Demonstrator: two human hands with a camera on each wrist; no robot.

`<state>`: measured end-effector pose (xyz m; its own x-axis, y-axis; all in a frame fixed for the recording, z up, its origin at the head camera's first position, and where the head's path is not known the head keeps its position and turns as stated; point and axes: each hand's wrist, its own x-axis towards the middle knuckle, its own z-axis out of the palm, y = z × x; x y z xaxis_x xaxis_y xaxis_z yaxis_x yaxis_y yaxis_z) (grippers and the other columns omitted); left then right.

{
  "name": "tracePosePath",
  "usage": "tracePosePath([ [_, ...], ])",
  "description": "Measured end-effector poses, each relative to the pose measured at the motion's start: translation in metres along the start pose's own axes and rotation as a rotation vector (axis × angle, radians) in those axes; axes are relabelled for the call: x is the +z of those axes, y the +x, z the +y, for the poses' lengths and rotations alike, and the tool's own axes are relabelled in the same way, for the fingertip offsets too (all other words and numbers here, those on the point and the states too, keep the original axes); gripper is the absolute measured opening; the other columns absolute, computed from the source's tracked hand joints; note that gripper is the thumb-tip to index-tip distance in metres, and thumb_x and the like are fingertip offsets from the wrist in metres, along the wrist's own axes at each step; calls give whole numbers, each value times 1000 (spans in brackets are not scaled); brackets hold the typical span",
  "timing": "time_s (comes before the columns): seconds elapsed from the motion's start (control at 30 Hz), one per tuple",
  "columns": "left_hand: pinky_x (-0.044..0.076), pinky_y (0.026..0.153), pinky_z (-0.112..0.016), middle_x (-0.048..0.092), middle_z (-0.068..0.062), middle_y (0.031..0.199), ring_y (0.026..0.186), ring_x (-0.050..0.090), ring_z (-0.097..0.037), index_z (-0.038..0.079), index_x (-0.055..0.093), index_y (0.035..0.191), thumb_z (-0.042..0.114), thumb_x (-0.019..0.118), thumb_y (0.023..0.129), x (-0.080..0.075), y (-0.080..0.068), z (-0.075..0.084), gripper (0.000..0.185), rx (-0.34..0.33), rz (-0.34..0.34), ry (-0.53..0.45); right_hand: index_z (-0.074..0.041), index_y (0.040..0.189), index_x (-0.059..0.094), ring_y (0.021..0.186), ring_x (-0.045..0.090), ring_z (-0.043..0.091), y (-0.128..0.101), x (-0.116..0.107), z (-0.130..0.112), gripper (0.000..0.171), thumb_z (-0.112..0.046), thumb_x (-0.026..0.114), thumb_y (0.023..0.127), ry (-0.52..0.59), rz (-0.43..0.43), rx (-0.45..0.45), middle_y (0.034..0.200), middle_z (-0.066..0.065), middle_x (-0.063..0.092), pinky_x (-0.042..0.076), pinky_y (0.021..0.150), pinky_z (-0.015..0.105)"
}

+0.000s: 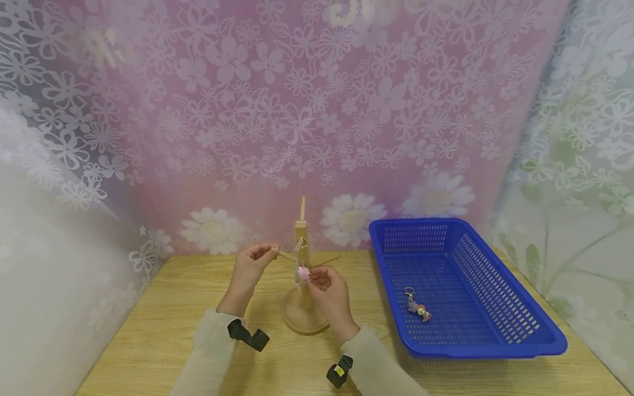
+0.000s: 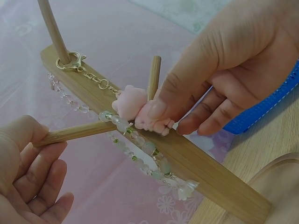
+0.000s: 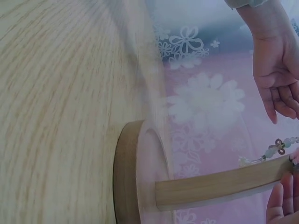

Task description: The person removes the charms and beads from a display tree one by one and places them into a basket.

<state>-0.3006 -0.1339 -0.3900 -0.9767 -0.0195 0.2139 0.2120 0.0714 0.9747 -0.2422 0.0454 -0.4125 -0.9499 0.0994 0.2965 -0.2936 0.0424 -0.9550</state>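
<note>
A wooden rack [image 1: 293, 314] with a round base and several pegs stands upright on the table. My left hand [image 1: 247, 278] pinches the end of a side peg [image 2: 79, 132] between thumb and finger. A pink figure keychain [image 2: 131, 102] hangs by its gold ring [image 2: 59, 66] and chain from another peg on the post. The right hand [image 1: 333, 300] holds the figure's lower part between thumb and fingers, against the post. Beaded strands [image 2: 135, 138] with pale green and clear beads hang at the left peg, beside the figure.
To the right, a blue plastic basket [image 1: 391, 297] stands on the wooden table [image 1: 163, 330]. Inside it lies another keychain [image 1: 419, 311] with a small figure. Behind the table hangs a pink flowered cloth [image 1: 277, 137].
</note>
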Motion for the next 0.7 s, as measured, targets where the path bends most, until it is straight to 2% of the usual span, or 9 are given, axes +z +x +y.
tracePosePath([
  [0.33, 45, 90, -33, 66, 5, 87, 88, 61, -11, -7, 67, 101, 12, 66, 88, 0, 0, 0, 23, -4, 2, -16, 3, 92, 66, 73, 57, 9, 4, 8, 34, 17, 1, 75, 77, -28, 45, -54, 89, 14, 67, 48, 69, 21],
  [0.53, 45, 89, -32, 67, 4, 88, 88, 61, -12, -6, 67, 100, 14, 68, 87, 0, 1, -2, 24, -3, 0, -27, 9, 91, 68, 72, 61, 17, -4, 10, 19, 15, 7, 71, 77, -61, 54, -107, 86, 20, 68, 48, 65, 21],
  [0.7, 44, 91, -34, 67, 0, 91, 89, 60, -12, -4, 68, 98, 16, 69, 87, 0, 1, -3, 23, -13, 1, -31, 11, 92, 68, 75, 64, 23, -12, 10, 3, 15, 5, 71, 79, -66, 45, -94, 88, 22, 69, 50, 68, 22],
])
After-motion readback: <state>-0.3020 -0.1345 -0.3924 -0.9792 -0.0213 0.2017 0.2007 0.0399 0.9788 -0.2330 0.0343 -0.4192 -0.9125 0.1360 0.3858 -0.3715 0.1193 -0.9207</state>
